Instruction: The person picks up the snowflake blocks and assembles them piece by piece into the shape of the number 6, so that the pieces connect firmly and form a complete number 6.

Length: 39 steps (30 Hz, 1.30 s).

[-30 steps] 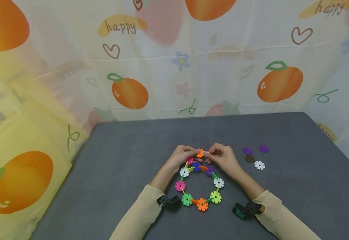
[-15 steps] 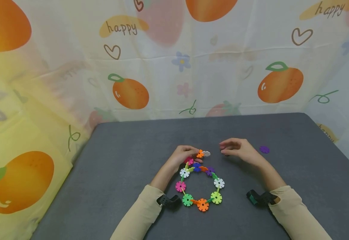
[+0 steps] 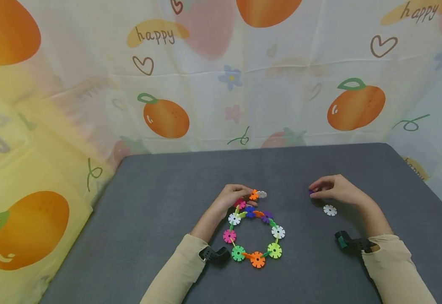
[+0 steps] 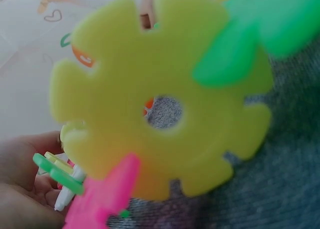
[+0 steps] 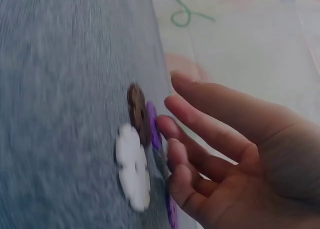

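Observation:
My left hand (image 3: 233, 196) pinches an orange notched disc (image 3: 254, 194), with a white disc (image 3: 262, 194) joined at its right side. Below its fingers lies a ring of interlocked plastic snowflake discs, among them a yellow disc (image 3: 274, 251) at lower right. A linked yellow disc (image 4: 200, 134) fills much of the left wrist view. Over at the right, my right hand (image 3: 338, 188) reaches down with thumb and fingers apart. By its fingertips are a purple disc (image 5: 153, 126), a brown disc (image 5: 139, 114) and a loose white disc (image 5: 132, 166).
The grey table (image 3: 175, 177) runs back to a hanging cloth (image 3: 198, 84) printed with fruit and hearts. A second purple disc (image 5: 172, 211) lies beyond my right fingers. Black straps with cameras, such as the left wrist camera (image 3: 217, 256), sit on both wrists.
My right hand has let go of the white disc joined to the orange one and moved right to the loose discs. My left hand has stayed in place, still pinching the orange disc.

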Each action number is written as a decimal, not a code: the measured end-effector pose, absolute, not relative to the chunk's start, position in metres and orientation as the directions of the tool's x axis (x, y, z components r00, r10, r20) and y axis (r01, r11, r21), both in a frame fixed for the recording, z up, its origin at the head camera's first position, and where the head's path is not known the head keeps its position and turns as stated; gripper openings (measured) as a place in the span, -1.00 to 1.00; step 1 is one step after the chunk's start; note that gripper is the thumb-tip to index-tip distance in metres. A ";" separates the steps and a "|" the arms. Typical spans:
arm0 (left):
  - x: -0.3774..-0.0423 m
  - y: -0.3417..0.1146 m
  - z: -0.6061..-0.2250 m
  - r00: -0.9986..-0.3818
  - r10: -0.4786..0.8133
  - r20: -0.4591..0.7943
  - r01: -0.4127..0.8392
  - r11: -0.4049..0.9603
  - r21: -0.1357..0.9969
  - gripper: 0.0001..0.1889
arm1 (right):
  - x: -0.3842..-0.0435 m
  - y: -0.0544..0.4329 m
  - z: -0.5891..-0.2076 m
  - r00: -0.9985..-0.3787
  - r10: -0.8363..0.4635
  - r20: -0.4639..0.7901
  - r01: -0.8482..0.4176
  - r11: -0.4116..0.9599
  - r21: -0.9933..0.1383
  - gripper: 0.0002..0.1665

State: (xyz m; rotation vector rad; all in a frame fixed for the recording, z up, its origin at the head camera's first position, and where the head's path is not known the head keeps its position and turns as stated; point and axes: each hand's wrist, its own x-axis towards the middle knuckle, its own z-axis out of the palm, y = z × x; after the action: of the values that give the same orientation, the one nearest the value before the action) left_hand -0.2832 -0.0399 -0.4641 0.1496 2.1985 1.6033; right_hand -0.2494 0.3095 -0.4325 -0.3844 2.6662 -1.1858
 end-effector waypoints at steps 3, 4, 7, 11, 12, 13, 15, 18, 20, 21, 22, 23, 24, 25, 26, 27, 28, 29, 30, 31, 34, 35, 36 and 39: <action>-0.284 -0.039 -0.465 -0.910 0.322 -0.262 -0.154 0.325 0.933 -0.72 | -0.249 0.316 -0.434 -0.951 -0.304 -0.050 -0.178 0.676 -0.715 -0.63; -0.284 -0.039 -0.465 -0.910 0.320 -0.262 -0.155 0.324 0.933 -0.72 | -0.249 0.317 -0.435 -0.955 -0.295 -0.042 -0.180 0.683 -0.707 -0.63; -0.285 -0.038 -0.466 -0.911 0.315 -0.266 -0.161 0.322 0.933 -0.71 | -0.249 0.319 -0.436 -0.960 -0.277 -0.032 -0.179 0.701 -0.690 -0.60; -0.285 -0.038 -0.466 -0.907 0.314 -0.282 -0.182 0.312 0.933 -0.72 | -0.250 0.318 -0.438 -0.966 -0.258 -0.031 -0.171 0.719 -0.673 -0.59; -0.284 -0.038 -0.466 -0.906 0.316 -0.282 -0.182 0.309 0.933 -0.71 | -0.250 0.317 -0.439 -0.968 -0.251 -0.030 -0.166 0.721 -0.673 -0.59; -0.284 -0.038 -0.466 -0.905 0.320 -0.280 -0.181 0.307 0.935 -0.70 | -0.251 0.317 -0.439 -0.969 -0.246 -0.025 -0.166 0.722 -0.671 -0.60; -0.284 -0.038 -0.465 -0.904 0.329 -0.274 -0.175 0.300 0.938 -0.69 | -0.251 0.316 -0.440 -0.971 -0.239 -0.017 -0.166 0.723 -0.670 -0.61; -0.283 -0.038 -0.465 -0.897 0.349 -0.269 -0.181 0.264 0.947 -0.69 | -0.251 0.315 -0.440 -0.973 -0.229 -0.007 -0.160 0.699 -0.697 -0.62; -0.283 -0.038 -0.464 -0.888 0.374 -0.267 -0.196 0.217 0.956 -0.70 | -0.252 0.313 -0.440 -0.976 -0.216 -0.010 -0.143 0.680 -0.719 -0.63; -0.283 -0.038 -0.464 -0.882 0.387 -0.269 -0.209 0.190 0.959 -0.70 | -0.252 0.311 -0.439 -0.978 -0.208 -0.014 -0.132 0.671 -0.730 -0.64; -0.282 -0.038 -0.463 -0.877 0.398 -0.270 -0.221 0.166 0.961 -0.71 | -0.252 0.309 -0.438 -0.980 -0.199 -0.016 -0.122 0.659 -0.742 -0.65; -0.282 -0.038 -0.463 -0.871 0.411 -0.270 -0.231 0.143 0.963 -0.70 | -0.252 0.306 -0.437 -0.982 -0.190 -0.020 -0.111 0.650 -0.752 -0.65; -0.282 -0.038 -0.463 -0.866 0.421 -0.270 -0.241 0.123 0.963 -0.70 | -0.252 0.303 -0.436 -0.983 -0.181 -0.020 -0.103 0.641 -0.761 -0.66; -0.281 -0.038 -0.463 -0.863 0.427 -0.268 -0.244 0.113 0.963 -0.70 | -0.252 0.300 -0.435 -0.985 -0.173 -0.018 -0.096 0.627 -0.773 -0.66; -0.281 -0.038 -0.463 -0.861 0.430 -0.270 -0.248 0.106 0.963 -0.70 | -0.252 0.296 -0.434 -0.986 -0.165 -0.015 -0.090 0.610 -0.788 -0.66; -0.281 -0.038 -0.463 -0.861 0.434 -0.266 -0.246 0.103 0.964 -0.70 | -0.252 0.292 -0.434 -0.987 -0.161 -0.013 -0.085 0.587 -0.805 -0.66; -0.281 -0.038 -0.463 -0.860 0.436 -0.265 -0.246 0.101 0.964 -0.69 | -0.252 0.288 -0.433 -0.987 -0.157 -0.012 -0.079 0.558 -0.826 -0.65; -0.281 -0.038 -0.463 -0.860 0.437 -0.264 -0.245 0.101 0.964 -0.69 | -0.252 0.284 -0.433 -0.988 -0.152 -0.015 -0.068 0.528 -0.847 -0.64; -0.281 -0.038 -0.463 -0.860 0.437 -0.265 -0.244 0.104 0.964 -0.69 | -0.251 0.279 -0.432 -0.989 -0.145 -0.022 -0.053 0.495 -0.867 -0.62; -0.281 -0.038 -0.462 -0.860 0.438 -0.263 -0.241 0.105 0.965 -0.69 | -0.251 0.275 -0.432 -0.990 -0.140 -0.030 -0.039 0.462 -0.886 -0.61; -0.282 -0.037 -0.463 -0.861 0.435 -0.265 -0.240 0.111 0.964 -0.69 | -0.251 0.261 -0.433 -0.989 -0.134 -0.061 0.007 0.368 -0.930 -0.56; -0.282 -0.037 -0.462 -0.861 0.434 -0.264 -0.240 0.112 0.964 -0.70 | -0.251 0.257 -0.433 -0.988 -0.136 -0.073 0.023 0.340 -0.940 -0.56; -0.282 -0.037 -0.462 -0.861 0.434 -0.265 -0.242 0.109 0.964 -0.70 | -0.251 0.252 -0.434 -0.986 -0.143 -0.082 0.035 0.308 -0.951 -0.55; -0.282 -0.037 -0.462 -0.859 0.442 -0.259 -0.241 0.098 0.966 -0.69 | -0.250 0.239 -0.435 -0.980 -0.177 -0.096 0.054 0.229 -0.972 -0.55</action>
State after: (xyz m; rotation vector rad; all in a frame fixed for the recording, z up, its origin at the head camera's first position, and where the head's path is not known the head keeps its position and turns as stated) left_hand -0.2815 -0.0374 -0.4621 0.1966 1.8873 1.8127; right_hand -0.2498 0.2389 -0.4352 -0.1172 2.3106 -1.8386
